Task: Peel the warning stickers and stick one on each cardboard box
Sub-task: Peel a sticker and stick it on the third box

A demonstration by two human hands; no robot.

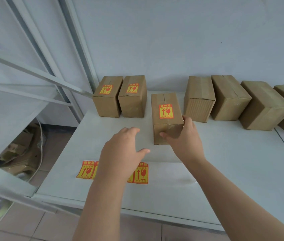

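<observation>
While the right hand [184, 138] grips the stickered box [164, 100] at 12 o'clock, the left hand [122, 150] hovers open (holding nothing); next, probably: set it aside, peel from the sticker sheet [85, 170] at 7 o'clock.

The sticker [166, 111] on the middle box [168, 132] in front of me is red and yellow, showing an upward arrow beside a cracked goblet. The characters above and below it are too blurred for me to read. The same sign stands on the far-left box [106, 106], the second box [132, 106] and the loose stickers [85, 170] on the table [224, 162].
</observation>
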